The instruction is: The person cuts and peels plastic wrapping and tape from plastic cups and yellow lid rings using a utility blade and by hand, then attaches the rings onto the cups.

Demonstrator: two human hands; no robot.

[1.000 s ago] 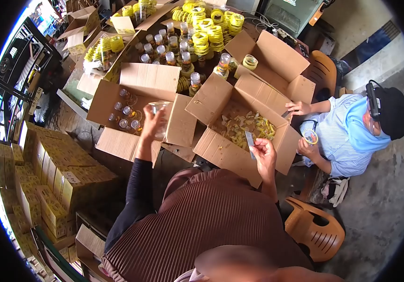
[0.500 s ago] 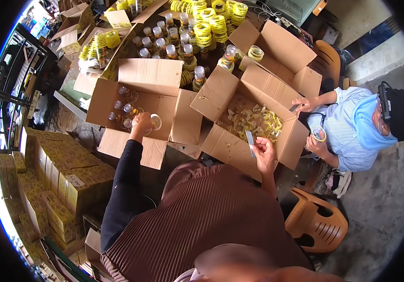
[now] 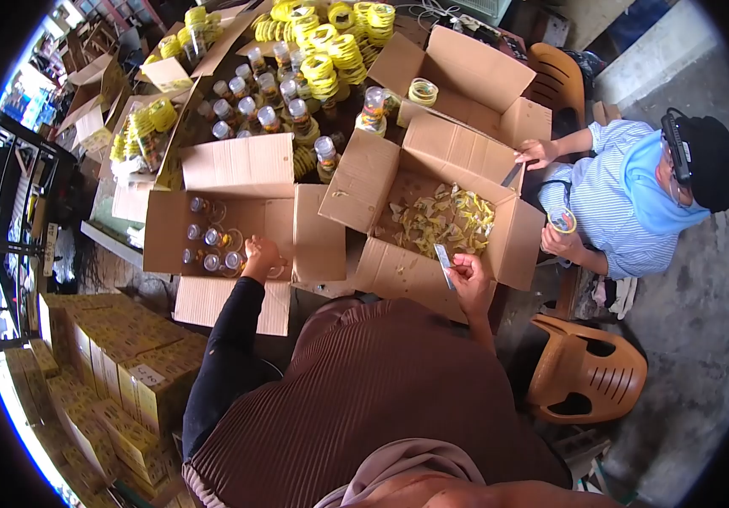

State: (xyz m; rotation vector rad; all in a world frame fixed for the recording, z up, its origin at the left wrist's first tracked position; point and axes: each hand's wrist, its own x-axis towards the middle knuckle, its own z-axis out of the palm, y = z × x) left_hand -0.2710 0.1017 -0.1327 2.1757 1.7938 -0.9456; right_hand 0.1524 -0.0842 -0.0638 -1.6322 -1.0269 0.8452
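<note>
My left hand [image 3: 261, 256] is closed on a clear jar [image 3: 276, 270], mostly hidden beneath it, inside the left cardboard box [image 3: 319, 233]. Several clear jars [image 3: 212, 262] stand or lie beside it in that box. My right hand [image 3: 471, 279] grips a thin flat metal blade [image 3: 444, 264] over the near edge of the middle cardboard box [image 3: 358, 186]. Yellow and white scraps [image 3: 445, 220] lie at the bottom of this middle box.
At the right a co-worker [image 3: 614, 195] holds a round container [image 3: 562, 220] and a dark blade [image 3: 512, 174]. Jars [image 3: 267, 118] and stacked yellow rings [image 3: 319, 76] stand behind the boxes. Closed cartons [image 3: 119, 356] are stacked at left; an orange chair [image 3: 589, 372] is at lower right.
The view has shifted. My left hand has lowered with the jar into the left box, and the jar's rim, plain before, is now mostly covered. My right hand still has the blade.
</note>
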